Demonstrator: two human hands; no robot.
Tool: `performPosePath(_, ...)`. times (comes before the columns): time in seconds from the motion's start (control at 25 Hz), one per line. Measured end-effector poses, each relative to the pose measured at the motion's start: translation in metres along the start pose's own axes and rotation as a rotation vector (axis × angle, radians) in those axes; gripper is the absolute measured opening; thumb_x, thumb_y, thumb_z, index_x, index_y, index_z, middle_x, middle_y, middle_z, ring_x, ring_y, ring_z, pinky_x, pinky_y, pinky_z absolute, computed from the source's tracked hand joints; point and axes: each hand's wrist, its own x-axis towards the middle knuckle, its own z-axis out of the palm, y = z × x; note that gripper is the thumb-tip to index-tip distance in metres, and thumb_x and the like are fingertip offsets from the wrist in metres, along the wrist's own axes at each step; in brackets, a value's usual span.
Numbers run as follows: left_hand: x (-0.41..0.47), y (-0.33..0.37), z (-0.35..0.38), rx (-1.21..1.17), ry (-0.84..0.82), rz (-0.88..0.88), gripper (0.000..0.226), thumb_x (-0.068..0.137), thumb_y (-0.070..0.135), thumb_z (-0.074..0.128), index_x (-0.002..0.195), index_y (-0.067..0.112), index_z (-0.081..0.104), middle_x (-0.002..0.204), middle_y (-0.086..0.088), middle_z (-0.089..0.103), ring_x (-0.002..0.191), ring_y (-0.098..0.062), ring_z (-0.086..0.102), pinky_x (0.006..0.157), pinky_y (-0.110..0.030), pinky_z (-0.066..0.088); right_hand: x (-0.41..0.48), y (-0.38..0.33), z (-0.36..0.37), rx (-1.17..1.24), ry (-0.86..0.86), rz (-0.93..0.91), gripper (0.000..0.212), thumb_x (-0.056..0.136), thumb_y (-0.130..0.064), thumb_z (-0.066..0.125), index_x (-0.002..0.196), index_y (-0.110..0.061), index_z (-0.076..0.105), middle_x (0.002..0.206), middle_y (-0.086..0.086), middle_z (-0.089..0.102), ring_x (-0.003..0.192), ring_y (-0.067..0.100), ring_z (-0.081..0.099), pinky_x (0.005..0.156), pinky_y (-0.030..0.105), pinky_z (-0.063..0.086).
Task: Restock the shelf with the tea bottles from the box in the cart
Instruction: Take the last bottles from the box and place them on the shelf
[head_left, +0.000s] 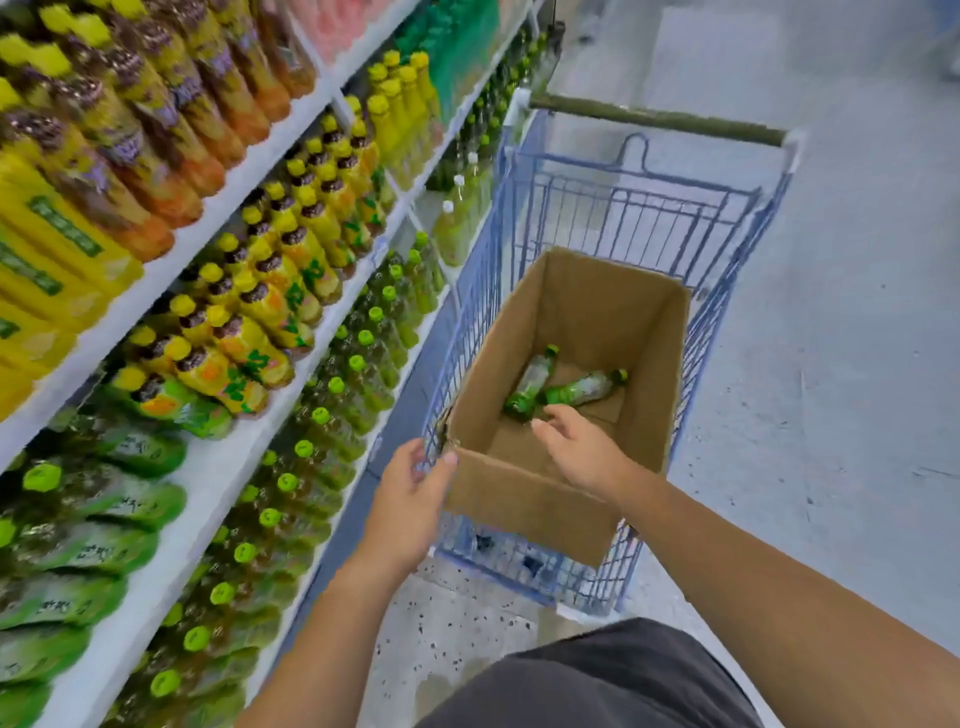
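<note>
The right hand (576, 449) reached down into the box (524, 509) from its near edge, fingers loosely spread and holding nothing, the fingertips just short of the two bottles and not visibly touching either. The left hand (410, 499) was at the box's near left corner, thumb on the cardboard rim and fingers curled around the outside next to the cart (727, 218) wire, apparently steadying the box rather than carrying anything. Both remaining tea bottles lay on their sides on the box floor, just beyond the right hand. The left bottle (530, 384) had its long axis running near to far, base toward the hand and green cap pointing away. The right bottle (584, 388) lay more crosswise, base close to the first bottle's base and cap out to the far right. The two bases met nearly in front of the right fingertips, so that hand was clearly the nearer one, and a grasp would probably land on a lower body rather than a neck. The box was otherwise empty, which suggested the restocking was almost done. The shelf (218, 478) ran along the left, its lower tiers packed with green-capped bottles, on the left hand's side and well apart from the box floor.
</note>
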Motion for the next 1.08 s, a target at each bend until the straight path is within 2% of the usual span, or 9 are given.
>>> performPosePath(0.24,0.075,0.041,0.082,0.038,-0.109,-0.070,0.060,0.100,0.044,0.056,0.153,0.023,0.037,0.152,0.002,0.044,0.127,-0.007,0.045,0.100,-0.026,0.033,0.061,0.045,-0.046,0.163,0.052,0.222,0.061,0.105,-0.050,0.042,0.154,-0.014,0.039,0.155,0.006,0.047,0.141,0.024,0.045,0.113,0.035,0.035)
performPosePath(0.4,0.137,0.043,0.120,0.134,-0.179,-0.112,0.066,0.096,0.051,0.058,0.153,0.024,0.037,0.148,0.007,0.047,0.125,-0.005,0.047,0.100,-0.026,0.033,0.113,0.070,-0.050,0.377,0.147,0.419,0.049,0.107,-0.043,0.040,0.142,-0.011,0.051,0.135,0.008,0.059,0.114,0.023,0.053,0.098,0.032,0.038)
performPosePath(0.52,0.191,0.036,0.144,0.163,-0.219,-0.113,0.059,0.096,0.048,0.061,0.146,0.023,0.043,0.134,0.011,0.051,0.115,-0.002,0.052,0.098,-0.024,0.037,0.154,0.087,-0.037,0.501,0.177,0.558,0.052,0.106,-0.044,0.038,0.145,-0.011,0.047,0.129,0.007,0.056,0.114,0.025,0.055,0.106,0.037,0.041)
performPosePath(0.6,0.231,0.022,0.161,0.208,-0.257,-0.127,0.053,0.095,0.049,0.061,0.141,0.027,0.045,0.130,0.011,0.052,0.115,-0.006,0.053,0.098,-0.028,0.041,0.185,0.104,-0.022,0.563,0.188,0.644,0.058,0.104,-0.048,0.038,0.150,-0.014,0.042,0.139,0.008,0.054,0.122,0.030,0.055,0.111,0.046,0.042)
performPosePath(0.68,0.268,0.005,0.177,0.325,-0.292,-0.131,0.045,0.094,0.053,0.058,0.129,0.028,0.049,0.128,0.010,0.054,0.113,-0.012,0.055,0.096,-0.031,0.044,0.217,0.121,-0.008,0.613,0.207,0.693,0.059,0.103,-0.049,0.038,0.151,-0.014,0.042,0.142,0.010,0.053,0.124,0.031,0.054,0.111,0.047,0.042)
performPosePath(0.76,0.302,-0.018,0.194,0.484,-0.302,-0.108,0.053,0.090,0.050,0.058,0.134,0.021,0.052,0.128,0.001,0.059,0.113,-0.021,0.059,0.099,-0.039,0.048,0.247,0.137,0.000,0.626,0.222,0.726,0.058,0.103,-0.047,0.038,0.150,-0.014,0.043,0.141,0.011,0.054,0.123,0.032,0.054,0.110,0.045,0.042)
performPosePath(0.88,0.347,-0.050,0.221,0.675,-0.284,-0.098,0.054,0.091,0.036,0.059,0.138,0.011,0.048,0.133,-0.012,0.053,0.121,-0.034,0.054,0.105,-0.044,0.044,0.295,0.169,0.009,0.626,0.273,0.755,0.056,0.103,-0.045,0.040,0.143,-0.008,0.050,0.134,0.014,0.059,0.116,0.033,0.057,0.106,0.043,0.045)
performPosePath(1.0,0.376,-0.070,0.244,0.792,-0.271,-0.088,0.059,0.093,0.032,0.058,0.143,0.006,0.040,0.142,-0.015,0.044,0.131,-0.036,0.045,0.109,-0.041,0.036,0.329,0.193,0.012,0.589,0.330,0.767,0.046,0.101,-0.045,0.041,0.130,-0.011,0.054,0.128,0.014,0.060,0.114,0.034,0.058,0.106,0.047,0.047)
performPosePath(1.08,0.393,-0.082,0.258,0.854,-0.245,-0.028,0.060,0.094,0.030,0.059,0.144,0.006,0.037,0.144,-0.014,0.041,0.133,-0.034,0.042,0.110,-0.040,0.035,0.349,0.210,0.013,0.568,0.373,0.788,0.061,0.095,-0.050,0.045,0.135,-0.006,0.056,0.129,0.015,0.061,0.114,0.038,0.061,0.102,0.048,0.050)
